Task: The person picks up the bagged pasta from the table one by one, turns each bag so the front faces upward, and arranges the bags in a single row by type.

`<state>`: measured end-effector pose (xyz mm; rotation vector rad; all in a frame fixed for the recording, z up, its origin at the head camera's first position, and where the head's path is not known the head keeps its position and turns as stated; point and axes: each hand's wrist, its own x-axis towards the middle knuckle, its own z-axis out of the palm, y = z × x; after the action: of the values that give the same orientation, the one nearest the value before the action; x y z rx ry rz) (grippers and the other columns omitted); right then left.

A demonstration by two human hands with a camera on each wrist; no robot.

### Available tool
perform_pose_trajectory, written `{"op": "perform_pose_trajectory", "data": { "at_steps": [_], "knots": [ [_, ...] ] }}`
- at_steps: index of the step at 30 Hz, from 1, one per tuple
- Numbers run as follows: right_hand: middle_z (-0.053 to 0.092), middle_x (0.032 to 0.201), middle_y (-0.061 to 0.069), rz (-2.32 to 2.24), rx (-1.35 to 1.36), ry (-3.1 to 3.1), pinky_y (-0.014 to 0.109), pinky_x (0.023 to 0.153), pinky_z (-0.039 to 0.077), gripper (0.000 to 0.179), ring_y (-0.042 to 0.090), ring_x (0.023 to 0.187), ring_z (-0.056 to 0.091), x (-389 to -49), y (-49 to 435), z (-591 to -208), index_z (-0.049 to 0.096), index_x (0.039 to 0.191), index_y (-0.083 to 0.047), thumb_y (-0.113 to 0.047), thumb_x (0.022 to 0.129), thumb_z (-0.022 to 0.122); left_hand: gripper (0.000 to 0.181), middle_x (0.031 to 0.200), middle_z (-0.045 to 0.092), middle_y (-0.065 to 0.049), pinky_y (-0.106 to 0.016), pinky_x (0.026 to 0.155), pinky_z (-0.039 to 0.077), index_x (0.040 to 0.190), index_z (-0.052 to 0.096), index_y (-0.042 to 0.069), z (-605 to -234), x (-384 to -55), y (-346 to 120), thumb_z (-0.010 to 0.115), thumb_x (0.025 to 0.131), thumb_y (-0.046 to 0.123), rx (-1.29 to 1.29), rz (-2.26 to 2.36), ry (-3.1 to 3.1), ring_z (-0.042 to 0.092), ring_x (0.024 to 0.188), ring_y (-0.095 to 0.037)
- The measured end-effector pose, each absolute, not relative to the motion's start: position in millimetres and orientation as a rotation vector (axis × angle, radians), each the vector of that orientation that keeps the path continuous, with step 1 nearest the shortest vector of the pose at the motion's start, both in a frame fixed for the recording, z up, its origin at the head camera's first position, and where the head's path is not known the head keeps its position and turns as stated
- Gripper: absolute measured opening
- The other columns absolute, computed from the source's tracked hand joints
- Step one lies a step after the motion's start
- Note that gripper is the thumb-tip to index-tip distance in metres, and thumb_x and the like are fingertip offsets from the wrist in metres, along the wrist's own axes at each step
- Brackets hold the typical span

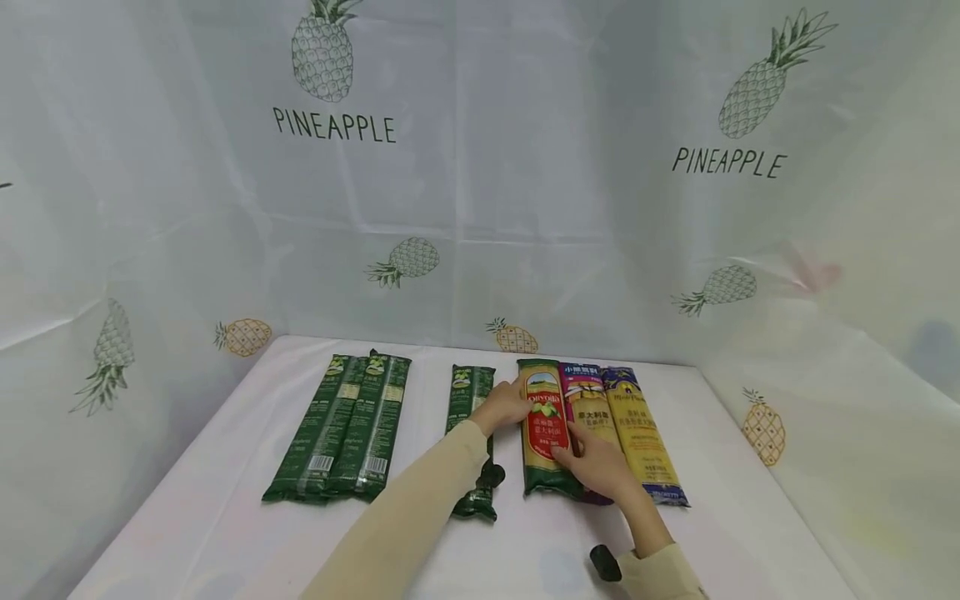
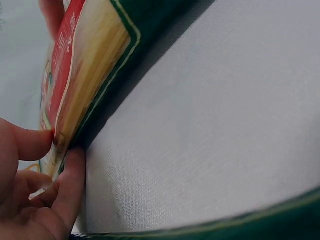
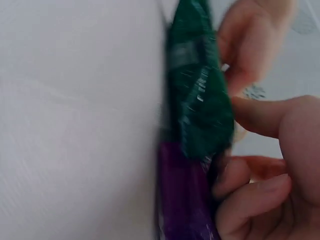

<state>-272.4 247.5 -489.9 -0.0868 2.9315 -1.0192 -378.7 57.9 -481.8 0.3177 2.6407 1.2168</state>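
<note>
A green, gold and red spaghetti pack [image 1: 542,379] lies face up on the white-covered table, with both hands on it. My left hand [image 1: 506,405] pinches its left edge; in the left wrist view the thumb [image 2: 36,144] rests on the printed face and a finger [image 2: 74,172] is at the edge. My right hand [image 1: 602,467] grips the lower right side, its thumb [image 3: 262,116] against the green end in the right wrist view. Close along its right side lies a purple and yellow pasta pack [image 1: 592,408], partly hidden by the right hand.
A yellow and blue pasta pack [image 1: 642,425] lies at the right of the row. Under the left forearm is a dark green pack [image 1: 468,392], partly covered. Two more green packs [image 1: 311,433] overlap at the left. A pineapple-print sheet [image 1: 525,192] hangs behind the table.
</note>
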Motion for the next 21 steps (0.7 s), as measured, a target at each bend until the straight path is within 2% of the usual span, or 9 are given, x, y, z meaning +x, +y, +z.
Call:
{"op": "perform_pose_trajectory", "data": {
  "at_steps": [3,5,7,9,12,15,17,21],
  "knots": [
    [0.072,0.108,0.021,-1.169,-0.057,2.821,0.042,0.068,0.057,0.071,0.028,0.078,0.068,-268.6,255.4,-488.5,0.047,0.160,-0.006,-0.040,0.103,0.071,0.072,0.165,0.037,-0.028,-0.056,0.120,0.038,0.169,0.027,0.004,-481.2,-378.1,59.3,0.058,0.108,0.024,0.304,1.213,2.647,0.037,0.153,-0.042],
    [0.067,0.089,0.012,-1.258,-0.034,2.760,0.033,0.056,0.047,0.071,0.020,0.063,0.058,-265.3,257.9,-487.5,0.046,0.161,-0.007,-0.038,0.102,0.072,0.073,0.164,0.039,-0.028,-0.055,0.119,0.040,0.169,0.024,0.003,-480.8,-378.3,57.8,0.058,0.108,0.025,0.310,1.186,2.652,0.042,0.150,-0.041],
    [0.059,0.079,0.007,-1.300,-0.031,2.743,0.031,0.056,0.044,0.071,0.019,0.060,0.054,-262.2,257.7,-486.5,0.046,0.161,-0.008,-0.035,0.102,0.073,0.075,0.161,0.044,-0.027,-0.054,0.113,0.045,0.169,0.021,0.003,-477.6,-376.8,52.4,0.058,0.109,0.026,0.351,1.148,2.638,0.053,0.140,-0.039],
    [0.058,0.079,0.006,-1.329,-0.029,2.745,0.030,0.057,0.044,0.070,0.019,0.063,0.055,-259.0,256.0,-485.6,0.046,0.162,-0.009,-0.034,0.102,0.074,0.075,0.158,0.051,-0.025,-0.052,0.106,0.050,0.171,0.019,0.007,-473.9,-374.9,43.9,0.057,0.110,0.028,0.421,1.119,2.598,0.061,0.129,-0.036],
    [0.062,0.086,0.007,-1.414,-0.020,2.714,0.030,0.058,0.049,0.068,0.020,0.067,0.059,-253.5,252.6,-483.0,0.045,0.163,-0.012,-0.028,0.102,0.073,0.073,0.142,0.064,-0.020,-0.050,0.096,0.054,0.171,0.023,0.012,-469.0,-371.3,26.5,0.059,0.110,0.029,0.512,1.179,2.504,0.068,0.112,-0.032],
    [0.063,0.097,0.010,-1.497,-0.080,2.648,0.032,0.059,0.055,0.068,0.022,0.071,0.063,-249.2,246.5,-478.2,0.041,0.164,-0.012,-0.024,0.104,0.071,0.066,0.125,0.069,-0.012,-0.047,0.092,0.057,0.168,0.033,0.012,-463.4,-367.6,2.6,0.060,0.110,0.027,0.555,1.283,2.478,0.070,0.107,-0.029],
    [0.063,0.103,0.012,-1.533,-0.131,2.602,0.033,0.061,0.058,0.068,0.023,0.074,0.065,-245.9,242.1,-474.8,0.039,0.165,-0.011,-0.022,0.105,0.070,0.060,0.123,0.068,-0.009,-0.043,0.087,0.058,0.164,0.041,0.011,-459.9,-366.5,-13.2,0.060,0.110,0.025,0.578,1.300,2.534,0.071,0.102,-0.025],
    [0.061,0.108,0.015,-1.595,-0.174,2.533,0.037,0.066,0.062,0.069,0.025,0.078,0.068,-239.0,230.5,-467.2,0.037,0.165,-0.008,-0.019,0.105,0.069,0.053,0.129,0.067,-0.011,-0.040,0.080,0.055,0.160,0.048,0.014,-453.8,-367.3,-41.0,0.061,0.109,0.023,0.590,1.282,2.677,0.069,0.095,-0.021]
  ]
}}
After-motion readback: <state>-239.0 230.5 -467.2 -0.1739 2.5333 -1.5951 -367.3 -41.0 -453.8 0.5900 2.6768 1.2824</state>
